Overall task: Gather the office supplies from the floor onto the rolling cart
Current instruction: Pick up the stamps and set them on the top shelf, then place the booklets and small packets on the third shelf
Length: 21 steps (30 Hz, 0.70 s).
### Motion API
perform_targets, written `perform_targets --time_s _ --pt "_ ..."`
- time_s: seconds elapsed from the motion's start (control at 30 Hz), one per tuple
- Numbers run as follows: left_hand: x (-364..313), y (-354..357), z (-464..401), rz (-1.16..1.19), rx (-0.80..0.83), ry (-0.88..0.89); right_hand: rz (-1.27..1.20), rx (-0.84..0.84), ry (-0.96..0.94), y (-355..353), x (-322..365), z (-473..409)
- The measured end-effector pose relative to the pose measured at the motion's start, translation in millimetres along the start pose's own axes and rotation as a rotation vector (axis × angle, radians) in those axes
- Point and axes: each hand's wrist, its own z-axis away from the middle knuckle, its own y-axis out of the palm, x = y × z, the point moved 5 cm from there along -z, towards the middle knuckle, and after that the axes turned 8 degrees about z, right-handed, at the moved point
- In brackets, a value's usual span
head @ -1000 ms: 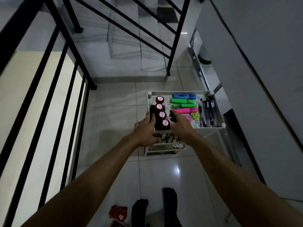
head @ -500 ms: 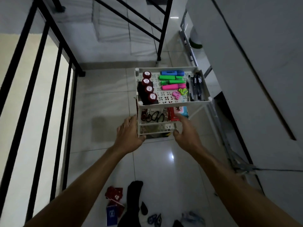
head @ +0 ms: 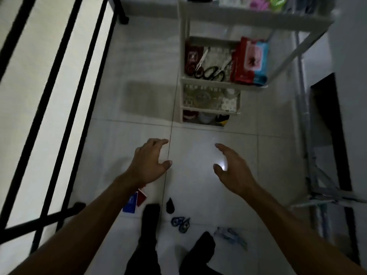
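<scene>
The white rolling cart [head: 258, 16] stands ahead at the top of the view. Its middle shelf holds scissors [head: 208, 73] and red and blue packets [head: 250, 62]. My left hand [head: 149, 161] and my right hand [head: 232, 167] hover over the tiled floor below the cart, fingers spread and relaxed, holding nothing. On the floor near my feet lie a blue card [head: 130, 202] and a red card [head: 142, 196], a small black item [head: 170, 205], blue correction tape dispensers [head: 180, 223] and a pale blue bundle [head: 231, 237].
A black metal railing [head: 65, 92] runs along the left side. A metal frame [head: 317, 175] and a dark opening [head: 329, 126] sit at the right by the wall. My feet in dark socks [head: 151, 217] stand among the floor items.
My view has tilted down toward the floor. Both hands have come away from the cart's top shelf and dropped low over the tiles. More floor items have come into sight.
</scene>
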Motion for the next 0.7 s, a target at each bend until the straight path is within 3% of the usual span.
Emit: perform_targets --time_s 0.33,0.53,0.7 --pt "245 128 -12 0.020 -0.064 -0.232 -0.009 0.149 -0.097 256 -67 -57" --pt "410 226 -32 0.025 -0.025 -0.347 0.003 0.291 -0.225 451 -71 -117" --pt "507 279 -47 0.016 -0.032 -0.547 0.066 0.299 -0.294 557 -72 -154"
